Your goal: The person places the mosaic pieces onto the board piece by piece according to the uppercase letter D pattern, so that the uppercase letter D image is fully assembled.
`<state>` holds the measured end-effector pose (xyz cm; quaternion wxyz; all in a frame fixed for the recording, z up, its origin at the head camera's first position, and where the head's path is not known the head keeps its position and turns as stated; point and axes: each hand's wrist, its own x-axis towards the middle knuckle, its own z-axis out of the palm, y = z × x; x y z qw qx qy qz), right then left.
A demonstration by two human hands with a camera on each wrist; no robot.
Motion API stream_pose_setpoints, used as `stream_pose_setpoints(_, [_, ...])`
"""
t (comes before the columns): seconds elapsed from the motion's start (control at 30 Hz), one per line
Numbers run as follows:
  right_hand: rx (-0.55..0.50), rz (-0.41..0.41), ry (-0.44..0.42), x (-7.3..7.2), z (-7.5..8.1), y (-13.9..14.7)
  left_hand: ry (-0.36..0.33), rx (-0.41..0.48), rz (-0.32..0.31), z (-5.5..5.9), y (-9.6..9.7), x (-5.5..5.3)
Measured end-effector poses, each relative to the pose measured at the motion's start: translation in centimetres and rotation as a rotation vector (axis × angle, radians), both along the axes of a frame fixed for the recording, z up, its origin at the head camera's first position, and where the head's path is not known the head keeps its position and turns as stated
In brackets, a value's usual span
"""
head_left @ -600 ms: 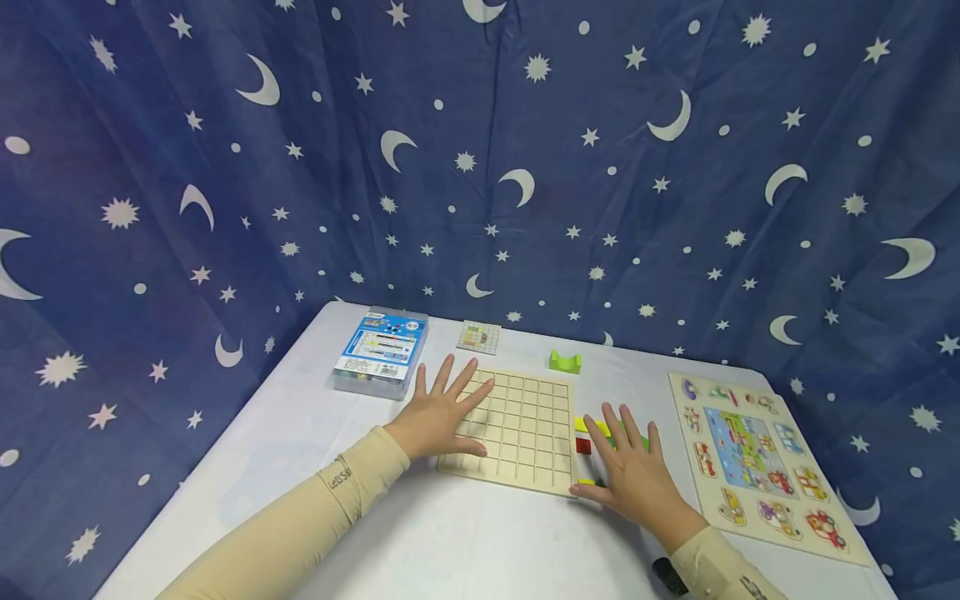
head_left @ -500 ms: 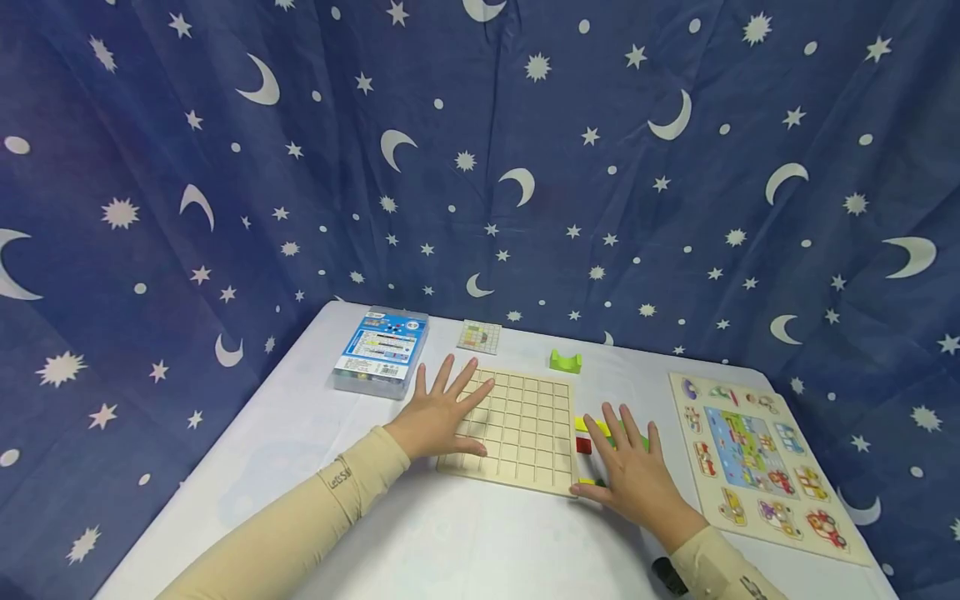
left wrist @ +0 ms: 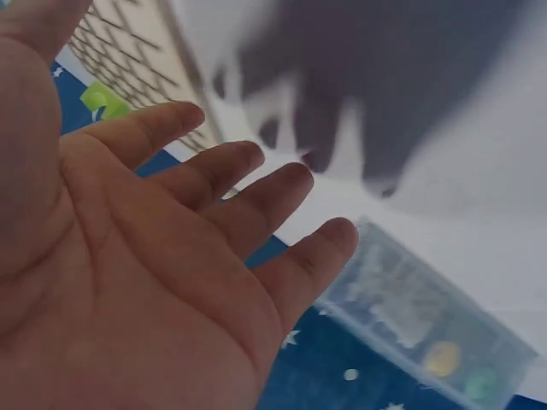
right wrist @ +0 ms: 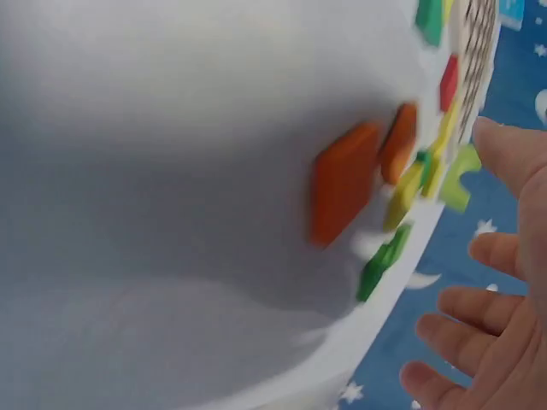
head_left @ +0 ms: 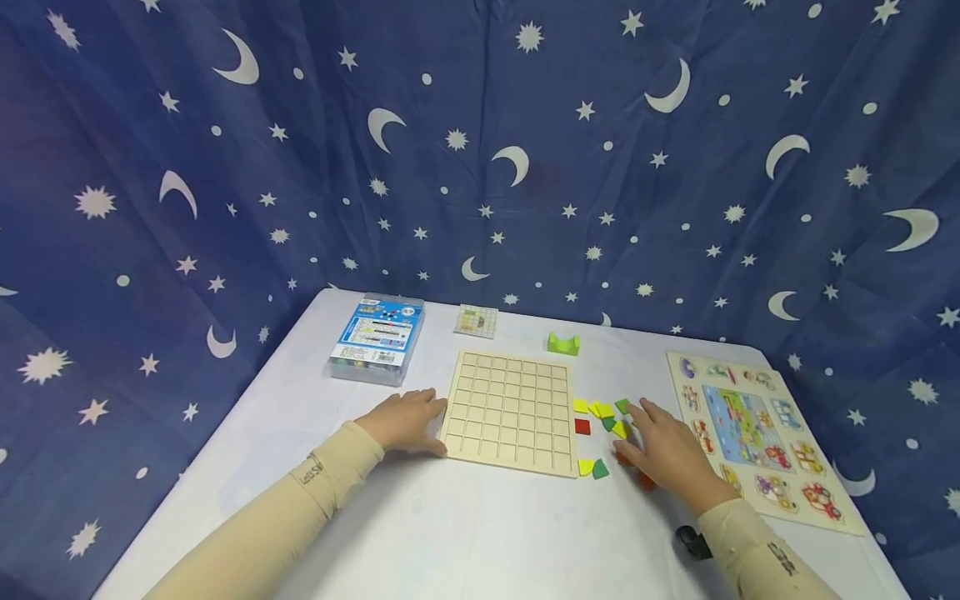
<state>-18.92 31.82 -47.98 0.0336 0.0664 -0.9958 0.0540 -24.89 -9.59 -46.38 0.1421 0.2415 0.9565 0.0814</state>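
A square wooden board [head_left: 510, 412] with a grooved grid lies flat in the middle of the table. My left hand [head_left: 405, 421] is at its left edge, fingers extended and palm bare in the left wrist view. On the right, my right hand [head_left: 666, 450] hovers over loose flat pieces with its fingers apart, holding nothing. Beneath it, two orange pieces [right wrist: 344, 184] show in the right wrist view, with a green piece [right wrist: 383, 260] close by. A red square [head_left: 582, 427] and several yellow and green pieces [head_left: 598, 469] are scattered along the board's right side.
A clear plastic box [head_left: 378, 337] with a blue label stands back left. Behind the board are a small grid pattern card [head_left: 476, 321] and a lime-green notched block [head_left: 563, 343]. A vehicle puzzle board [head_left: 701, 379] lies right; a black object [head_left: 692, 543] sits by the right sleeve.
My left hand has moved off the board to its left edge. The right hand has shifted right and drawn its fingers in, uncovering more coloured pieces. The head view has tilted slightly.
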Motion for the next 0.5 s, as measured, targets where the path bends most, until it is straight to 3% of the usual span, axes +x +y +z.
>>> stream_pose_setpoints(0.3, [0.014, -0.075, -0.085, -0.9, -0.9, 1.9, -0.021, 0.001, -0.006, -1.0, -0.9, 0.3])
stream_pose_setpoints(0.5, [0.033, -0.065, -0.038, -2.1, -1.2, 2.7, -0.021, -0.004, 0.001, -0.9, -0.6, 0.6])
